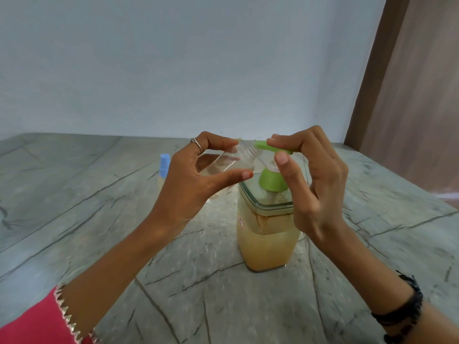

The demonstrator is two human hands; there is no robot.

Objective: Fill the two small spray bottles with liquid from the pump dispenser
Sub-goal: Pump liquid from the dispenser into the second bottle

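Observation:
A clear square pump dispenser with yellowish liquid and a green pump head stands on the marble table. My left hand grips a small clear spray bottle without its cap, tilted so its threaded neck meets the green spout. My right hand rests its fingers on top of the green spout, with the thumb under it. A second small bottle with a blue cap stands behind my left hand, mostly hidden.
The grey veined marble table spreads all round the dispenser. A pale blue wall rises behind, and a brown door or panel stands at the right.

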